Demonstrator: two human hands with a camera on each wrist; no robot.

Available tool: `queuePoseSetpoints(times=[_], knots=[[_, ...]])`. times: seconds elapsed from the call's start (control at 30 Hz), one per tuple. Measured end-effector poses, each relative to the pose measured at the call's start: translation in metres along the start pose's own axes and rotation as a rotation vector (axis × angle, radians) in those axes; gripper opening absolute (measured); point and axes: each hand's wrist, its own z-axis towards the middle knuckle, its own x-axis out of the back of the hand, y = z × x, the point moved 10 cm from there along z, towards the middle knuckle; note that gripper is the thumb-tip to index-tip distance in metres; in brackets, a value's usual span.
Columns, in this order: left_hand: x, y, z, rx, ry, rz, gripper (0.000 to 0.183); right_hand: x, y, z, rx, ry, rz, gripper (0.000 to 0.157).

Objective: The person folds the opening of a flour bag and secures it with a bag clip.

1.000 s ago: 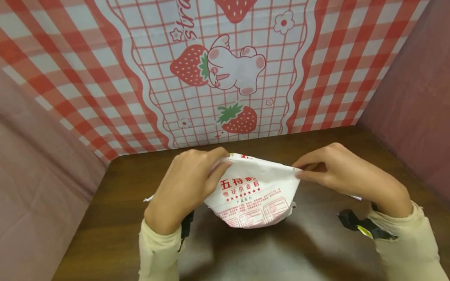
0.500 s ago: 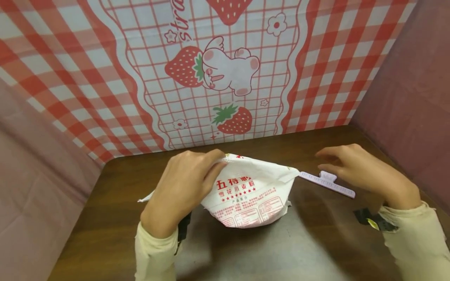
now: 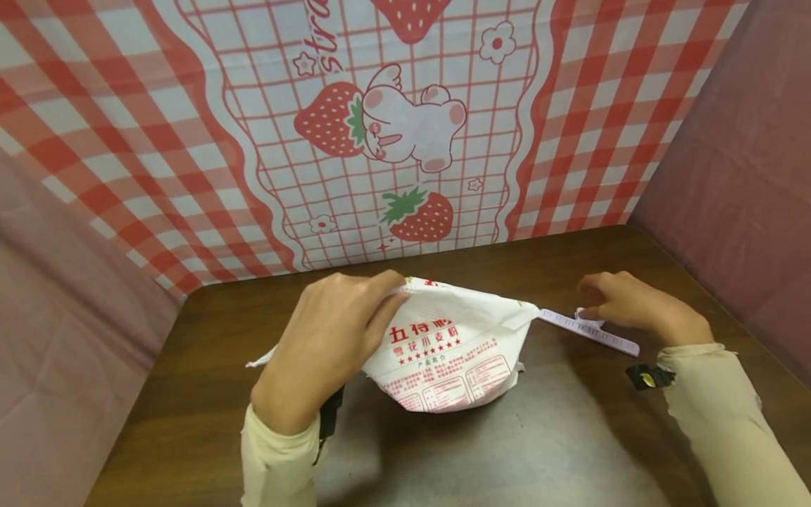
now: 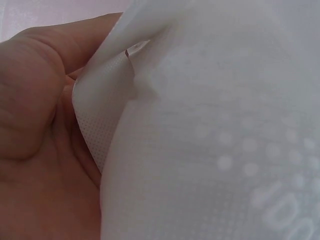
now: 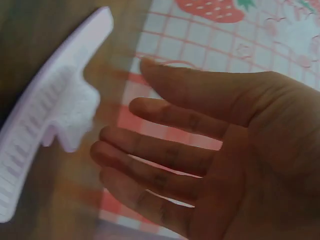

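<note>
A white flour bag (image 3: 453,352) with red Chinese print stands on the table in the head view, its top edge gathered. My left hand (image 3: 329,334) pinches that edge at the left; the left wrist view has the thumb and fingers around the folded bag material (image 4: 210,125). A pale purple bag clip (image 3: 608,339), long and ribbed with a small handle, lies to the right, its left end by the bag's right corner. My right hand (image 3: 640,306) hovers at the clip's handle. In the right wrist view its fingers (image 5: 160,155) are spread, apart from the clip.
The brown wooden table (image 3: 209,394) has a paler shiny patch at the front. A strawberry-print checked cloth (image 3: 405,141) hangs behind it. Pink cloths (image 3: 57,282) close off both sides.
My right hand has let go of the bag's right corner and moved right to the clip, which has come into sight. My left hand keeps its hold on the bag.
</note>
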Motion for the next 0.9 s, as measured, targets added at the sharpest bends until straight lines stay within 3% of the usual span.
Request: queuePoseSetpoints(times=[0.23, 0.4, 0.9], knots=[[0.000, 0.001, 0.001, 0.005, -0.004, 0.000, 0.013, -0.017, 0.016, 0.007, -0.030, -0.088, 0.015, 0.033], [0.001, 0.001, 0.002, 0.008, -0.006, -0.005, 0.015, -0.029, 0.029, 0.009, -0.096, -0.137, 0.022, 0.027], [-0.001, 0.001, 0.001, 0.007, -0.005, 0.001, 0.013, -0.016, 0.025, 0.009, -0.041, -0.035, 0.020, 0.024]])
